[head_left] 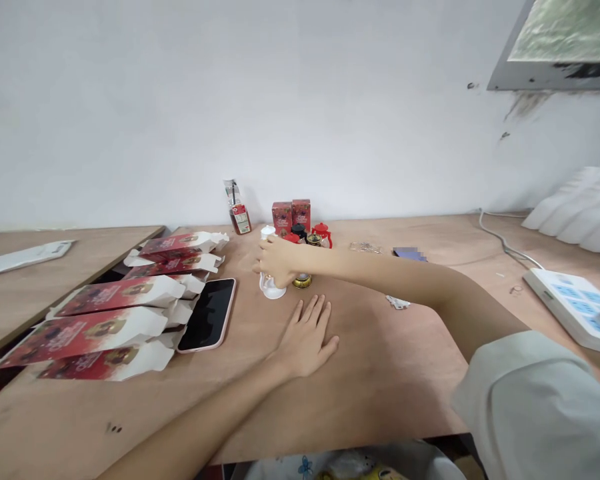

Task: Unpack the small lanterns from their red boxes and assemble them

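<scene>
My right hand (277,261) reaches across the table with its fingers curled over a small white lantern-like ornament (273,289). Only the lower part of that ornament shows below the fingers. Just behind the hand stands a white lidded top (267,231); whether it is a separate piece is hidden. Close by are a red lantern-like ornament (322,230), a black one (299,231) and a gold-and-black base (303,281), partly covered by my forearm. My left hand (305,339) lies flat on the tabletop, fingers spread, holding nothing.
Several opened red-and-white boxes (115,293) lie at left beside a phone (209,315). Two small red boxes (301,213) and a bag of dark red liquid (240,218) stand near the wall. At right are a white power strip (575,310) and white foam-like pieces (580,210).
</scene>
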A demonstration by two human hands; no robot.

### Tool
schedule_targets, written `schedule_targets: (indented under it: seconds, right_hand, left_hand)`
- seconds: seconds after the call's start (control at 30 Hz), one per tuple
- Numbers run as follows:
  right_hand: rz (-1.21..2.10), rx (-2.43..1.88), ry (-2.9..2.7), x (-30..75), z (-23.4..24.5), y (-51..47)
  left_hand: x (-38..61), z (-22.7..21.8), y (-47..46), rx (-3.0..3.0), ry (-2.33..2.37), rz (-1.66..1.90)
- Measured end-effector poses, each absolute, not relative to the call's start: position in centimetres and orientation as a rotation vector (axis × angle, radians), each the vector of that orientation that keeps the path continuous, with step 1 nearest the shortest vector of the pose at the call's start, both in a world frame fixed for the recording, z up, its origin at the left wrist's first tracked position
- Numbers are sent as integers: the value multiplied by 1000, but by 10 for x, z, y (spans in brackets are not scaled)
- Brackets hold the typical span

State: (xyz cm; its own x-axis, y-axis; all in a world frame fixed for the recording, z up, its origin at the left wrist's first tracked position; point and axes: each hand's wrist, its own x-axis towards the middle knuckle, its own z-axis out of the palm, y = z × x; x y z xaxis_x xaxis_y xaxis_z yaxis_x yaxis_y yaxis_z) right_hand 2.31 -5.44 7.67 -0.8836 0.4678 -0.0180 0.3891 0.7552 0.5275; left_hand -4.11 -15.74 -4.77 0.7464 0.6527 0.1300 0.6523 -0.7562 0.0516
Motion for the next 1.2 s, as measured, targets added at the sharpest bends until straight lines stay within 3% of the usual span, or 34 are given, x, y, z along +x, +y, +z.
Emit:
schedule_targets:
  seconds: [0.27,0.37,0.47,0.53,0.63,0.7,0.77,0.93,1.2]
  right_hand:
    - [978,391,2995,28,89,-70]
    - [810,451,3388,63,98,-81]
    - [150,951,3936,111,90,-94]
    - [-682,1619,4050,139,73,-103]
    - [-2016,2244,3445,167,37,-114]
    - [-2433,2370,3046,177,13,-120]
    - [-2460,2503,2948,183,-8,-125]
    - [-1932,2925,3027,186,-38,-135]
    - [-1147,2817,3349,180,-45,-144]
  left_hand:
    - [-41,-48,-157,2921,1093,255]
    - [-41,-45,-159,2905,1097,243]
    - [-33,-41,-154,2889,1112,274]
    - [-21,-39,-145,2884,1114,317]
    - [8,-36,-122,2888,1147,431]
    - [26,-34,-104,2894,1249,529]
    - [40,-33,-88,2921,1287,592]
    - [51,-37,-68,2981,1162,670]
    - [38,-34,-74,2912,1286,995]
